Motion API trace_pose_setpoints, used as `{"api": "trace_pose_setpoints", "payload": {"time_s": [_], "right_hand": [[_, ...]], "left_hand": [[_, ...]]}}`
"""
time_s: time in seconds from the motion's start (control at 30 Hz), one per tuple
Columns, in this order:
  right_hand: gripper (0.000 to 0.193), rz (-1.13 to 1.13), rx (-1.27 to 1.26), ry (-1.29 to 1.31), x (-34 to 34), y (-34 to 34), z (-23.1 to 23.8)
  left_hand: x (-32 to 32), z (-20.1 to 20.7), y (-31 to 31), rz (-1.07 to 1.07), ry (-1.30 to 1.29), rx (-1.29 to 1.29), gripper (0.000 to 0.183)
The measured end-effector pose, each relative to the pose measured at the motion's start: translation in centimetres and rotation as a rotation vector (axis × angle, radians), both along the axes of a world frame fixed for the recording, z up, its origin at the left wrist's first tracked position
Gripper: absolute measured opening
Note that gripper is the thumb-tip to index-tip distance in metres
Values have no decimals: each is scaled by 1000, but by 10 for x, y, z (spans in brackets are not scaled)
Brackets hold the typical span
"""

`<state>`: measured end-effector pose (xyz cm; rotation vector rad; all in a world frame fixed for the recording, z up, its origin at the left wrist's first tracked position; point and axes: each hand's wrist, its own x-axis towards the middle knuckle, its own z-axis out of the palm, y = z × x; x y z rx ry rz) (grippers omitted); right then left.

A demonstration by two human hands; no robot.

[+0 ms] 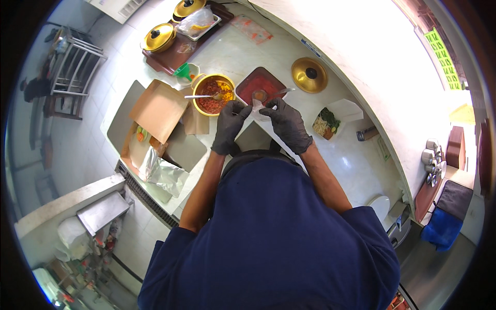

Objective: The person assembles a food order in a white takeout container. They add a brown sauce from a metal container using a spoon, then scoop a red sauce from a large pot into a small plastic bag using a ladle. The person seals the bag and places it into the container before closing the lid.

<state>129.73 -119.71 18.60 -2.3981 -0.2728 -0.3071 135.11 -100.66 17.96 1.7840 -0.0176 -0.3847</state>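
Both my hands wear black gloves and meet over the near edge of a dark rectangular tub (268, 77) of red sauce. My left hand (231, 125) and my right hand (287, 124) pinch a small clear plastic bag (258, 109) between them, fingers closed on its two sides. Just beyond the bag is a small round, reddish-brown shape (260, 95); whether it lies inside the bag or behind it is unclear. A spoon handle (284, 91) sticks out over the tub's right side. Left of the tub stands a yellow pot (231, 82) of chopped red and yellow food, with a spoon (199, 96) across it.
An open cardboard box (160, 111) with foil (163, 173) lies left. At right are a gold lid (309, 75) and a white takeout box (347, 109) with noodles and greens. Gold pots (158, 37) stand on a brown tray (168, 63) far left, near a green funnel (183, 71).
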Motion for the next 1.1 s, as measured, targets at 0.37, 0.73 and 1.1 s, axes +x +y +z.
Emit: {"api": "trace_pose_setpoints", "payload": {"time_s": [0.37, 0.73, 1.1], "right_hand": [[14, -180, -166, -11, -2, 14, 2], [30, -142, -173, -11, 13, 2, 3], [25, -3, -35, -180, 8, 2, 9]], "left_hand": [[-15, 15, -20, -30, -288, 419, 20], [-20, 25, -21, -60, -170, 155, 18], [7, 13, -6, -178, 220, -244, 29]]}}
